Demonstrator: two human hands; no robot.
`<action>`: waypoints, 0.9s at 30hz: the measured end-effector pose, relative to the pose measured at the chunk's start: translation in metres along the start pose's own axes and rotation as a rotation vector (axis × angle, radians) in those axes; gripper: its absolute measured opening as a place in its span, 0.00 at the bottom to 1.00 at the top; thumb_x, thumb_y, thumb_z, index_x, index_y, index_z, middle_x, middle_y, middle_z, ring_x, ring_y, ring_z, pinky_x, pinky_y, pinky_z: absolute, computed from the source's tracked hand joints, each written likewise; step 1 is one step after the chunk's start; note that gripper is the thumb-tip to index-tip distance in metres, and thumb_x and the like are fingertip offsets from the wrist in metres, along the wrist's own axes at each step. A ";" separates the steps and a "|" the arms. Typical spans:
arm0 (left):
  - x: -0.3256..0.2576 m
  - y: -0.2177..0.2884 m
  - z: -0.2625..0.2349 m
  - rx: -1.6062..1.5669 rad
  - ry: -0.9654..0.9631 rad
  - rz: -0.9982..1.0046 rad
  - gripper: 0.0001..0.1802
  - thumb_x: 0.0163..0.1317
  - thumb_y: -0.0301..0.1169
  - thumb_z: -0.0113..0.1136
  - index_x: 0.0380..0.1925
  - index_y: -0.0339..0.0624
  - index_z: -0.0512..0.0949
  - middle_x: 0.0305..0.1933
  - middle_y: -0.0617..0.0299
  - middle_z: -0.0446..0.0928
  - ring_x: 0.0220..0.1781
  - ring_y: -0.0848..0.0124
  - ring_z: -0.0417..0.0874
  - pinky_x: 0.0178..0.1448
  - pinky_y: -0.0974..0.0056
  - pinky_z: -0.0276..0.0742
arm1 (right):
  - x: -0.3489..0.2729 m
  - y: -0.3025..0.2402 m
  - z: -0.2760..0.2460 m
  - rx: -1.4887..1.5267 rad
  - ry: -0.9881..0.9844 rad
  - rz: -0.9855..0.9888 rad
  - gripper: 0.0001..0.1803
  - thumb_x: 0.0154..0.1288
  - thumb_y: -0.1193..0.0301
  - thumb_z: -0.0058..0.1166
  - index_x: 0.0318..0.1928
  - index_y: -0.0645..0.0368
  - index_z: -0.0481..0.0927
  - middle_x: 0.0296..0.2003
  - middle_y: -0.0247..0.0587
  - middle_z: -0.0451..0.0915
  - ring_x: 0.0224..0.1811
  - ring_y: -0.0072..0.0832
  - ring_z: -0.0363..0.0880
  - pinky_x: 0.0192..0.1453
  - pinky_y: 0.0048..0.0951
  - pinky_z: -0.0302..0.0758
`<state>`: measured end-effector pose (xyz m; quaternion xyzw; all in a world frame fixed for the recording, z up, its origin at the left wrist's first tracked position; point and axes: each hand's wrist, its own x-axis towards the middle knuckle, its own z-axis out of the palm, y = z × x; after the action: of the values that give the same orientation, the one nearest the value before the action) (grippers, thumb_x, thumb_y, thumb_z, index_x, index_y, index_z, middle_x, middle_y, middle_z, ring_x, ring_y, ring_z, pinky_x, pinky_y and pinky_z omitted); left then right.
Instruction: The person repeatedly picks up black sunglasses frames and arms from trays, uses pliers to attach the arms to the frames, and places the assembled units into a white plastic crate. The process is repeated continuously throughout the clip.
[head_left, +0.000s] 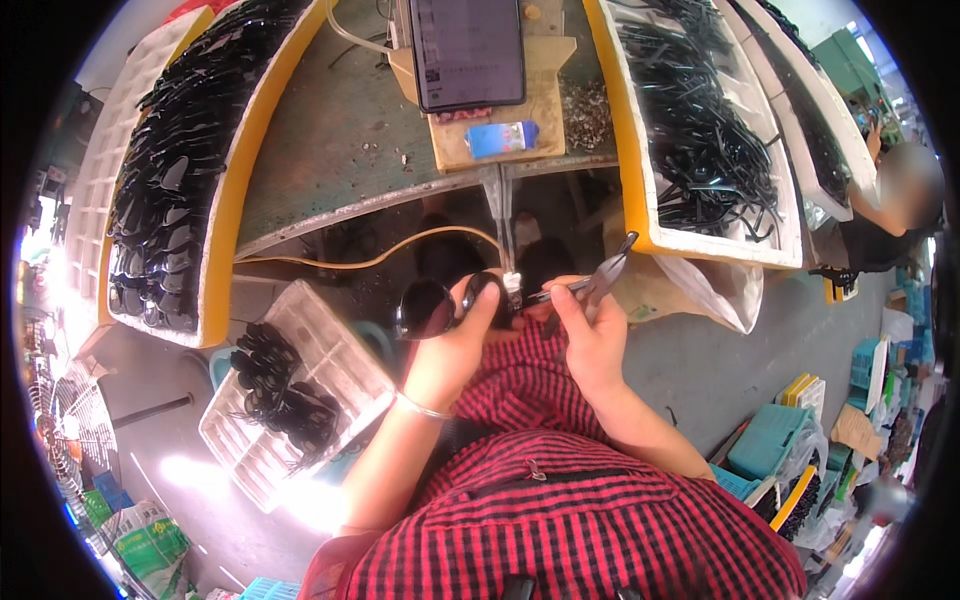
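Observation:
My left hand [462, 335] grips a dark sunglasses front [420, 308], its round, glossy lenses showing beside the thumb. Between thumb and fingers of my right hand [593, 335] is a glossy dark eyeglass temple [606, 274], pointing up and right; its inner end reaches toward the frame. The two parts come close together at the whitish tip of a metal post [512, 283] below the bench edge. Whether they touch there is too small to tell.
A yellow-sided tray of dark sunglasses fronts [170, 190] stands left; another, with black temples [700, 130], stands right. Ahead, the bench [320, 150] carries a tablet [468, 55] and a blue packet [502, 139]. A white crate [350, 400] holds sunglasses at lower left. A person [865, 235] is far right.

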<state>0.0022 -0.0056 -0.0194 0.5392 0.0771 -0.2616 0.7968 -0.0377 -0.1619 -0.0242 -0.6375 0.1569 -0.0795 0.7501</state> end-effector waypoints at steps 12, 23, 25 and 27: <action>0.002 0.005 0.005 0.012 0.020 0.023 0.20 0.74 0.39 0.48 0.56 0.33 0.71 0.43 0.54 0.80 0.40 0.66 0.83 0.45 0.62 0.83 | -0.001 -0.006 0.001 0.000 0.015 -0.028 0.10 0.70 0.70 0.56 0.43 0.65 0.79 0.31 0.40 0.83 0.33 0.24 0.83 0.42 0.23 0.77; 0.000 0.005 0.007 0.008 0.023 0.088 0.19 0.75 0.36 0.47 0.57 0.33 0.70 0.44 0.53 0.79 0.40 0.66 0.83 0.46 0.62 0.84 | -0.001 -0.004 0.003 0.026 0.016 -0.031 0.12 0.71 0.67 0.55 0.44 0.66 0.78 0.32 0.41 0.83 0.35 0.24 0.83 0.44 0.24 0.77; -0.001 0.005 0.007 0.027 0.008 0.114 0.19 0.75 0.36 0.47 0.57 0.33 0.70 0.45 0.53 0.79 0.40 0.67 0.83 0.47 0.62 0.84 | -0.001 -0.005 0.002 0.021 0.007 -0.036 0.12 0.71 0.68 0.55 0.44 0.66 0.78 0.33 0.41 0.83 0.35 0.24 0.83 0.44 0.24 0.77; -0.001 0.004 0.006 0.035 0.007 0.120 0.19 0.75 0.36 0.47 0.58 0.32 0.69 0.45 0.53 0.79 0.41 0.67 0.83 0.47 0.62 0.84 | 0.000 -0.005 0.001 0.009 0.002 -0.041 0.12 0.71 0.68 0.55 0.44 0.66 0.78 0.33 0.41 0.83 0.35 0.25 0.83 0.44 0.24 0.78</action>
<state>0.0022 -0.0100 -0.0134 0.5574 0.0429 -0.2129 0.8013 -0.0372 -0.1612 -0.0195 -0.6371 0.1439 -0.0961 0.7511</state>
